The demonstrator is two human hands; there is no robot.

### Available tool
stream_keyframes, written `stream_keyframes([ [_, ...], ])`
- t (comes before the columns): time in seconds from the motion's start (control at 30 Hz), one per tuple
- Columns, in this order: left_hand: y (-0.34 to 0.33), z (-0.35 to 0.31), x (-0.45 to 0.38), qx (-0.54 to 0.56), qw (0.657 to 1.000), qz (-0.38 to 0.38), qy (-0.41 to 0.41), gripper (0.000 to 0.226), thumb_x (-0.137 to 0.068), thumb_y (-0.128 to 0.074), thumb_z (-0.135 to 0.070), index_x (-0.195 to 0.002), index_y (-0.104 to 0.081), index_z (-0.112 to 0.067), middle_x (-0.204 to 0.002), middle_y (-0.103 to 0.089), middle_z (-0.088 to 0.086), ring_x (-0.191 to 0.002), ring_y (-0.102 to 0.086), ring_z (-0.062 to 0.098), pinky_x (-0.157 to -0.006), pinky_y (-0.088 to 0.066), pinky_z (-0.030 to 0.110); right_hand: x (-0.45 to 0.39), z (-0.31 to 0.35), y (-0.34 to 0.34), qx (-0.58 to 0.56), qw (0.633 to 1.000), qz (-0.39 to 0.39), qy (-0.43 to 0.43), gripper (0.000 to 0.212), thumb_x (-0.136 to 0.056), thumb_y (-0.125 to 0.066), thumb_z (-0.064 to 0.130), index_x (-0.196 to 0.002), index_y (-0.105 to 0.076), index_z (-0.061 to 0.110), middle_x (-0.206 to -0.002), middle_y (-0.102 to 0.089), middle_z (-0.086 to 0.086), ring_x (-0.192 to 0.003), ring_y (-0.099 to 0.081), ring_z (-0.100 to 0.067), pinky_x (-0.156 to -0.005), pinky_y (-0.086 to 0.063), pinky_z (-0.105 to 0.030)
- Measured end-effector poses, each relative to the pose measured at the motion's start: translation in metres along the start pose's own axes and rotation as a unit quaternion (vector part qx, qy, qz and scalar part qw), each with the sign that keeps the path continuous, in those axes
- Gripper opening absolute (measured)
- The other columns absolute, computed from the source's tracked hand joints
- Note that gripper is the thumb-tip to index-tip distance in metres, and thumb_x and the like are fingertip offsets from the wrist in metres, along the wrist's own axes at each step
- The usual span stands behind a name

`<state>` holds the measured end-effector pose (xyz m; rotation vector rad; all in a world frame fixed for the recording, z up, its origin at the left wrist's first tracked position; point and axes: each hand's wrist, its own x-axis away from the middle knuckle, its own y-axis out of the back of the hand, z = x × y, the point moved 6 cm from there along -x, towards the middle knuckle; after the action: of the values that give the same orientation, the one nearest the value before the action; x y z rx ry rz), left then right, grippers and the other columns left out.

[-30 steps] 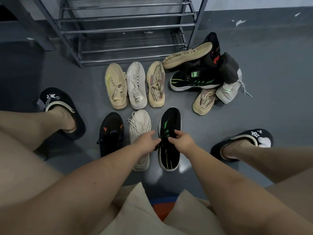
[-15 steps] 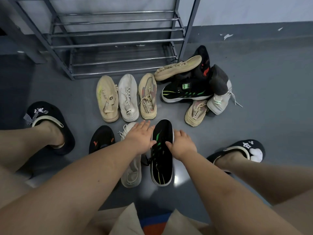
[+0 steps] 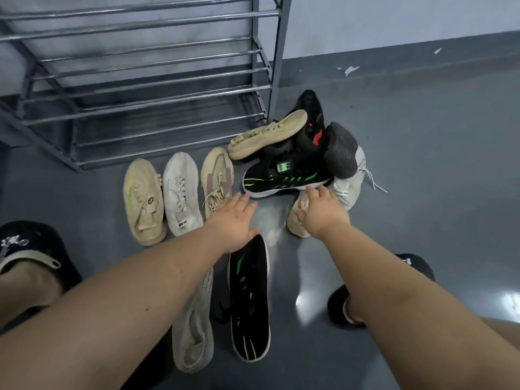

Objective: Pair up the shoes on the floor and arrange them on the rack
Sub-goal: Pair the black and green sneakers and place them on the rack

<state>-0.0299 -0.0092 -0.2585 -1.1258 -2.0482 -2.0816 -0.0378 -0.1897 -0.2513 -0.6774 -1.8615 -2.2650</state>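
Both hands reach over the floor (image 3: 422, 192) toward the heap of shoes beside the metal rack (image 3: 140, 80). The left hand (image 3: 235, 220) holds nothing, fingers straight and spread above a black-and-green shoe (image 3: 250, 299). The right hand (image 3: 323, 212), fingers loosely apart, touches the sole edge of the matching black-and-green shoe in the heap (image 3: 284, 180). Three pale shoes (image 3: 180, 192) lie side by side before the rack.

A grey metal rack (image 3: 146, 80) stands on a glossy blue-grey floor (image 3: 422, 164) against a pale wall (image 3: 394, 21). Three shoes in a row: a beige shoe (image 3: 143, 204) with a faint yellow streak, a white shoe (image 3: 180, 190), and a tan shoe (image 3: 216, 175) with a reddish patch. Two black shoes with green stripes and white soles, one near (image 3: 249, 302), one in the pile (image 3: 284, 178). A cream shoe (image 3: 194, 327) lies beside the near one. Black slippers (image 3: 28, 243) carry white decoration.
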Motion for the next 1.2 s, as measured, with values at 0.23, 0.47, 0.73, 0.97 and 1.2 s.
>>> stream_keyframes([
  [0.23,0.008,0.007,-0.057,0.011,1.0,0.014,0.014,0.068,-0.098,-0.03,-0.049,-0.152,-0.003,-0.019,-0.16,0.006,0.006,-0.148,0.005,0.022,-0.118,0.001,0.036,-0.042,-0.009,-0.013,-0.002,1.0,0.03,-0.007,0.068,-0.097,-0.035,0.047,-0.153,-0.009,0.017,-0.159,-0.009,-0.011,-0.146,-0.013,-0.029,-0.117,-0.021,-0.042],
  [0.47,0.001,0.031,-0.108,0.092,0.992,0.008,0.083,0.072,-0.095,-0.037,-0.05,-0.152,-0.006,-0.019,-0.16,-0.002,0.007,-0.147,-0.008,0.025,-0.118,-0.015,0.042,-0.073,-0.019,-0.041,-0.046,0.998,0.02,-0.042,0.07,-0.097,-0.028,0.054,-0.153,-0.002,0.021,-0.16,0.002,-0.011,-0.147,-0.006,-0.031,-0.117,-0.015,-0.043],
  [0.73,-0.026,0.058,-0.162,0.404,0.89,0.005,0.211,0.084,-0.086,-0.053,-0.056,-0.151,-0.015,-0.02,-0.154,-0.029,0.004,-0.139,-0.032,0.026,-0.113,-0.029,0.042,-0.094,-0.022,-0.066,-0.182,0.98,-0.011,-0.077,0.065,-0.095,-0.039,0.051,-0.151,-0.02,0.023,-0.16,0.005,-0.012,-0.144,-0.017,-0.034,-0.117,-0.021,-0.042],
  [0.97,-0.038,0.061,-0.163,0.531,0.802,-0.036,0.269,0.087,-0.072,-0.059,-0.066,-0.143,-0.036,-0.022,-0.143,-0.044,0.003,-0.134,-0.038,0.029,-0.111,-0.031,0.045,-0.1,-0.032,-0.057,-0.292,0.946,-0.086,-0.111,0.042,-0.096,-0.048,0.041,-0.126,-0.055,0.012,-0.156,-0.018,-0.009,-0.138,-0.032,-0.027,-0.104,-0.035,-0.035],
  [1.2,-0.036,0.043,-0.138,0.642,0.724,-0.04,0.25,0.031,-0.089,-0.059,-0.044,-0.1,-0.054,-0.015,-0.105,-0.063,0.005,-0.1,-0.062,0.023,-0.091,-0.052,0.041,-0.082,-0.035,-0.048,-0.406,0.886,-0.153,-0.164,0.038,-0.094,-0.055,0.032,-0.123,-0.054,0.008,-0.149,-0.033,-0.006,-0.135,-0.036,-0.018,-0.096,-0.029,-0.02],
])
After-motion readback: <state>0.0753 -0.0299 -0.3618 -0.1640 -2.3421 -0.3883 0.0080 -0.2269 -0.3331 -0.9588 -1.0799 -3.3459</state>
